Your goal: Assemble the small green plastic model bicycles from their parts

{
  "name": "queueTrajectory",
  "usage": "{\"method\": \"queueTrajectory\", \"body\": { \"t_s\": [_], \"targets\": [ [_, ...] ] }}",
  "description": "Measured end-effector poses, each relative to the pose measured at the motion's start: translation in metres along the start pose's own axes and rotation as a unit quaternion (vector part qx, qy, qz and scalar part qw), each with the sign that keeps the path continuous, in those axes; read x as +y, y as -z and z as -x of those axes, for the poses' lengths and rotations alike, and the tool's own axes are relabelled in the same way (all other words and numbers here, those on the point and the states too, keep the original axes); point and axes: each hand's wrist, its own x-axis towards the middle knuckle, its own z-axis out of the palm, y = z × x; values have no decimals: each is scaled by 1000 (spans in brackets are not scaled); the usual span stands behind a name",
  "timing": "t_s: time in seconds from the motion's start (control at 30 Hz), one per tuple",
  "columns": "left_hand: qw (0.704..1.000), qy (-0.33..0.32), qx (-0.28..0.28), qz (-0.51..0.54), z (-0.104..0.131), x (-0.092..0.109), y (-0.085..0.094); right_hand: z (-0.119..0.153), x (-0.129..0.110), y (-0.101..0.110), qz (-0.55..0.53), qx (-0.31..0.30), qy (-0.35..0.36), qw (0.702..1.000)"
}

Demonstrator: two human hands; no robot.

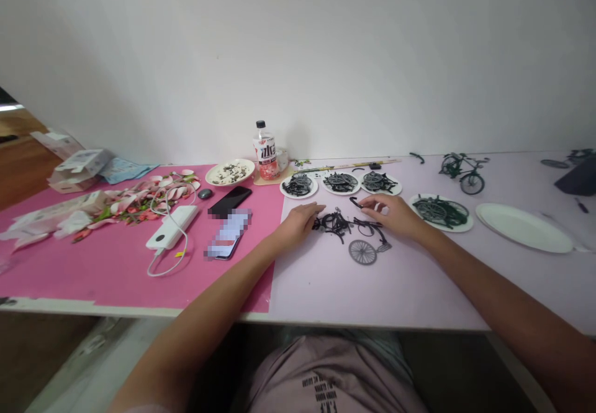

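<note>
A white wall (298, 59) rises behind the heap of black bicycle parts (333, 222), which lies on a pale lilac table (316, 289) between the person's hands. Left of the heap, the tabletop turns bright pink under a sheet (223, 289) — petals and leaves (153, 199) are strewn over it, well apart from the heap. Well to the heap's right is a white oval plate (525, 229); between it and the heap, a smaller plate (469, 222) carries dark spoked parts. The left hand (298, 226) lies at the heap's left edge, and I cannot tell whether its fingers grip anything. The right hand (395, 214), just right of the heap, pinches a curved piece (355, 202) between thumb and fingers. Beyond the heap sit three small plates (282, 186) loaded with black parts; a model bicycle (464, 172) stands beyond it, well rightward, and a drink bottle (267, 158) beyond and leftward. A black phone (231, 200) lies left of the heap. A spoked wheel (362, 252) lies near it, on the person's side — and smallest is that curved piece, at the heap's far right.
</note>
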Motion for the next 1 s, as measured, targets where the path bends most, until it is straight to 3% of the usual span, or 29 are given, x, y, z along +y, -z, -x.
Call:
{"method": "queueTrajectory", "body": {
  "t_s": [0.13, 0.53, 1.0],
  "targets": [
    [999, 8, 22, 31, -1, 4, 2, -1, 1, 3, 8, 27, -1, 1000],
    [999, 41, 12, 31, 0, 11, 7, 3, 9, -6, 28, -128, 30, 991],
    [997, 73, 4, 31, -2, 20, 11, 0, 7, -2, 4, -100, 6, 995]
  ]
}}
